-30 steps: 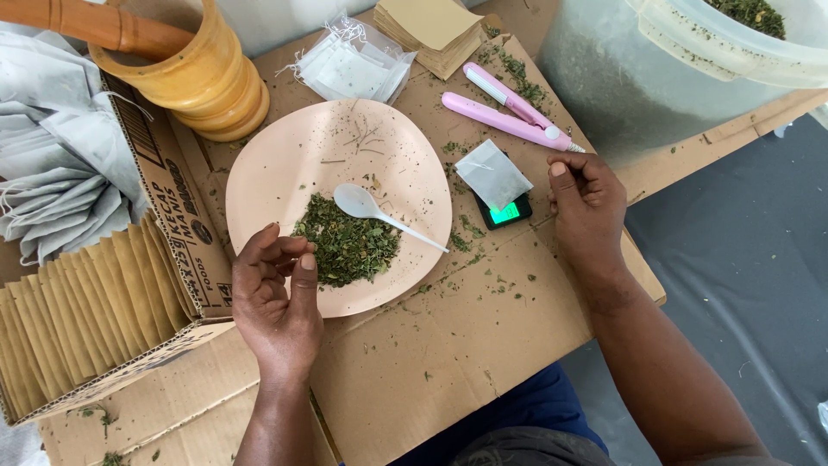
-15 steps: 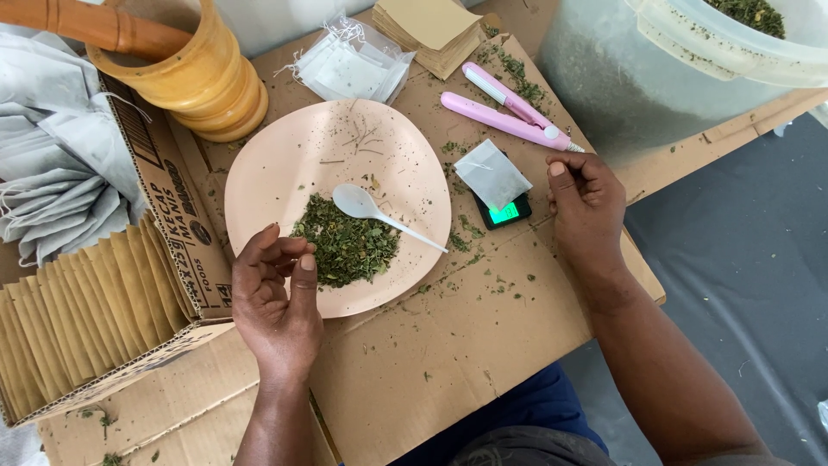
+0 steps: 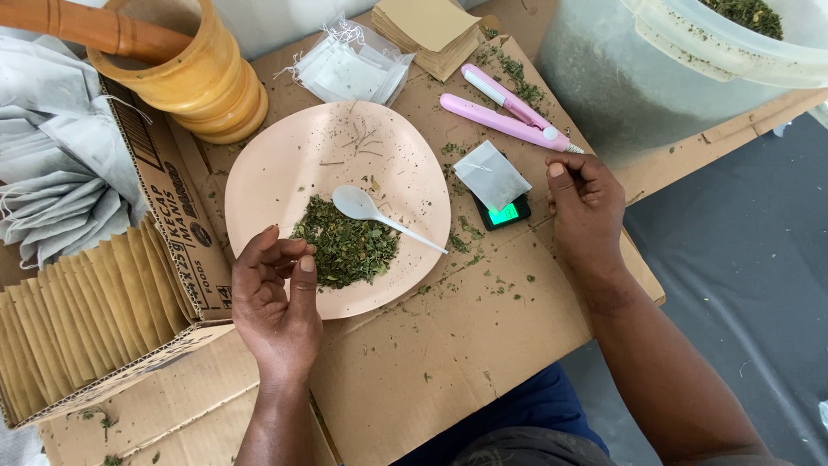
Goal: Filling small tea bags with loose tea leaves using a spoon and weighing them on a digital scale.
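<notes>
Resting at the pink plate's point(image 3: 285, 164) edge, your left hand point(image 3: 278, 302) curls loosely, empty, beside dried herbs point(image 3: 345, 246). Your right hand point(image 3: 586, 207), loosely closed and empty, sits just beside the small scale point(image 3: 504, 213).

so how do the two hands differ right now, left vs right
The left hand sits at the near rim of the pink plate, beside the dried green leaves; the right hand rests on the cardboard, off the plate, next to the small scale. The left has its fingers curled in, thumb pressed to fingertips; the right lies knuckles up, loosely curled. Both are bare and visibly hold no tool.
</notes>
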